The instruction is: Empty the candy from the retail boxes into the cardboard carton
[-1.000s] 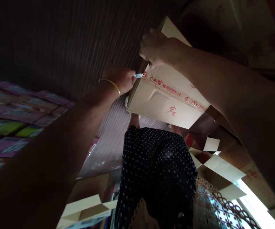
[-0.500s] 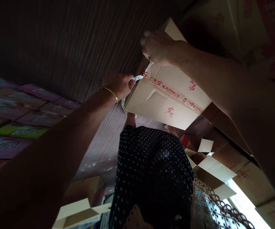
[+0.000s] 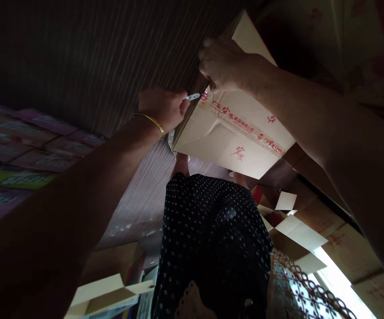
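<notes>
A closed cardboard box (image 3: 225, 137) with red print stands tilted in front of my legs. Clear packing tape (image 3: 241, 124) with red lettering runs along its middle seam. My left hand (image 3: 165, 106), with a gold bracelet at the wrist, pinches a small pale box cutter (image 3: 193, 96). The cutter's tip is at the box's edge, by the crumpled end of the tape; whether it touches is hard to tell. With curled fingers my right hand (image 3: 220, 62) grips the same edge farther up. Its fingertips are partly hidden in shadow.
Stacked pink and green packages (image 3: 29, 155) line the left side. An open carton (image 3: 112, 288) sits at the lower left, another open carton (image 3: 298, 235) at the lower right. Behind it are closed cartons (image 3: 351, 257). The dark striped floor (image 3: 95, 53) extends beyond the box.
My left hand and the cutter have moved slightly up, the tip shifting from the tape on the top face to the box's edge. My right hand keeps its grip.
</notes>
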`<action>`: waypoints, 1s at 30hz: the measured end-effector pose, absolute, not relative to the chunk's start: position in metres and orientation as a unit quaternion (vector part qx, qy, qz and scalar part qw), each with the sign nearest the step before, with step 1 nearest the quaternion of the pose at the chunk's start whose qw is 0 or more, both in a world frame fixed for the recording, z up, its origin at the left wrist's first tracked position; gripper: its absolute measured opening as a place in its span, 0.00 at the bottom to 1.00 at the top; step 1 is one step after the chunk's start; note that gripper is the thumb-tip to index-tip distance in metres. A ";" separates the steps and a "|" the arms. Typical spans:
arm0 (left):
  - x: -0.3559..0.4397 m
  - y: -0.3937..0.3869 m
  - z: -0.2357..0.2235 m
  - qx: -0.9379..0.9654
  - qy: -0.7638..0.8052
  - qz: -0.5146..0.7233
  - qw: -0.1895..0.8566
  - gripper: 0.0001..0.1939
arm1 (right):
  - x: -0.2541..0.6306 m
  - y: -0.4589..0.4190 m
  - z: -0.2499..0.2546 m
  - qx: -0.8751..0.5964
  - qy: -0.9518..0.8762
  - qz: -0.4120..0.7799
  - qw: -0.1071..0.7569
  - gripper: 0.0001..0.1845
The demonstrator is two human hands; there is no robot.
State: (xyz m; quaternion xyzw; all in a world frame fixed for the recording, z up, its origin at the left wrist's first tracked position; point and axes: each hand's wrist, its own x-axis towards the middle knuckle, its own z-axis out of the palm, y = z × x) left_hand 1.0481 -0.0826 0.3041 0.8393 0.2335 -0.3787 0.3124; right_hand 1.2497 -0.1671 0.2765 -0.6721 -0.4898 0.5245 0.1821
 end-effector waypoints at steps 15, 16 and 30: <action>0.982 -0.097 0.285 0.848 0.192 -0.404 0.285 0.20 | 1.254 -0.168 0.291 -0.663 -0.597 0.451 -0.027 0.17; 0.974 -0.097 0.288 0.845 0.213 -0.399 0.286 0.20 | 1.253 -0.173 0.300 -0.674 -0.596 0.433 -0.053 0.13; 1.038 -0.226 0.423 0.335 0.534 -0.264 0.730 0.18 | 1.042 -0.344 0.428 -0.597 0.264 0.609 0.451 0.39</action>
